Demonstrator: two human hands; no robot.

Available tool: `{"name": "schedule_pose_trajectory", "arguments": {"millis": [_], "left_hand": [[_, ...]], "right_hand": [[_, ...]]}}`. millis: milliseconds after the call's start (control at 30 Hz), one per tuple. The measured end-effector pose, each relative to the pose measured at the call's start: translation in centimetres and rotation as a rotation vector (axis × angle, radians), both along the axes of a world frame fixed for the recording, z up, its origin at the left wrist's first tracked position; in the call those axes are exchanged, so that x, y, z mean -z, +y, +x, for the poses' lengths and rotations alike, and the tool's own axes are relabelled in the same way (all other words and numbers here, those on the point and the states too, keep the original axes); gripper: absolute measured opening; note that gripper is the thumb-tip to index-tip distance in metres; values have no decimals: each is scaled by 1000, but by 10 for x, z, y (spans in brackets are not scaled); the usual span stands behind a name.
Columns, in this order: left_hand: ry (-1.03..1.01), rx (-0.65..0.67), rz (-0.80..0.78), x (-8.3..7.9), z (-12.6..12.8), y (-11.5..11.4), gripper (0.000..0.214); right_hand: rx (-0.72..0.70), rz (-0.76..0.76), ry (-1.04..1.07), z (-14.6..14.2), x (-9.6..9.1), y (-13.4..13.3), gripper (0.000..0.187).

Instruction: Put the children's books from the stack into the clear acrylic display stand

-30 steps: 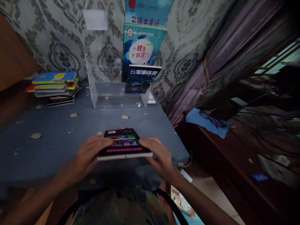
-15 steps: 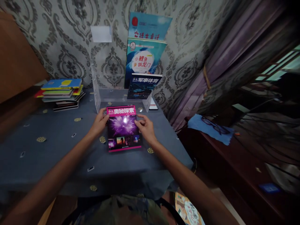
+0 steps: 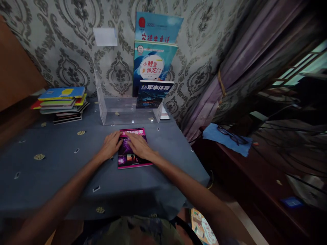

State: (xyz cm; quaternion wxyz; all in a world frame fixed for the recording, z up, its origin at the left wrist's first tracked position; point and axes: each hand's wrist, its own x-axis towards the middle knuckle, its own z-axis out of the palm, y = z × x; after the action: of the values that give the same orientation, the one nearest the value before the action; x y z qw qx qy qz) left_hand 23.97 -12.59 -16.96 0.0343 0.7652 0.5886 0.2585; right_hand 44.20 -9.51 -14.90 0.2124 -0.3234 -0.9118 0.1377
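A magazine-sized book with a purple burst and pink bands on its cover (image 3: 127,159) lies flat on the cloth-covered table. My right hand (image 3: 140,145) rests flat across the cover, fingers stretched out, hiding its upper middle and part of the title. Along the book's left edge lies my left hand (image 3: 111,145), fingers extended onto the upper left corner. Just behind stands a clear tiered book rack (image 3: 122,117). Its right side bears a dark book (image 3: 152,97), a teal book (image 3: 153,66) and, highest, a blue book (image 3: 158,29).
On the table's left is a stack of books (image 3: 62,102). A patterned wall backs the table, with a purple curtain (image 3: 209,81) at right. Glasses (image 3: 232,136) lie on a blue cloth (image 3: 212,136) on a dark red surface. An orange book (image 3: 201,224) shows below the table edge.
The book has gone from tilted up, held by its sides, to lying flat. My right hand has moved left onto the cover, and my left hand has relaxed onto its edge.
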Motion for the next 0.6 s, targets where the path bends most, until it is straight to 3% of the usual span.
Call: {"name": "schedule_pose_trajectory", "arguments": {"millis": [167,367,600], "left_hand": [[47,-6,-36,3,2,-2,42],[59,-26,-43,3,1,-2,44],[93,-18,-21,1,2,-3,44]], "right_hand": [[-26,-83,-156,-25,0,12,59],[188,-59,-122,16,4,33,54],[149,-102,-10,45,13,34,44]]}}
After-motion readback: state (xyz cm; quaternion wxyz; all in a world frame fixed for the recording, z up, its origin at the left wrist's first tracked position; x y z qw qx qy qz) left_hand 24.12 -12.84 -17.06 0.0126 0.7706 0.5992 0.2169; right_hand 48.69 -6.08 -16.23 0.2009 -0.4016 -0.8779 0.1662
